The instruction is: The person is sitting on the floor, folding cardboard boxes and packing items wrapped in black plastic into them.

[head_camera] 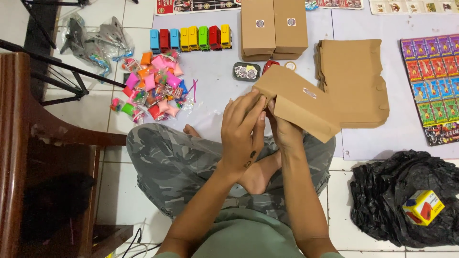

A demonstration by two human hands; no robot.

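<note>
Both hands are working a brown cardboard box at the centre of the view, above the crossed legs. The left hand is curling over the box's near end, fingertips pressing at its corner flap; the right hand is gripping the same end from beneath, fingers wrapped tight on the card. The box is angling away toward two o'clock from the grip, a pale oval sticker on its top face.

A small dark tray at twelve o'clock is holding round stickers. At four o'clock a black plastic bag is lying open with a yellow and red carton sitting on it.

Two closed brown boxes are standing at twelve o'clock, each bearing a round label. A stack of flat brown box blanks is lying at two o'clock. A row of coloured toy buses is lining up at eleven o'clock, above a heap of bright little packets. Colourful card sheets are lying at three o'clock.
</note>
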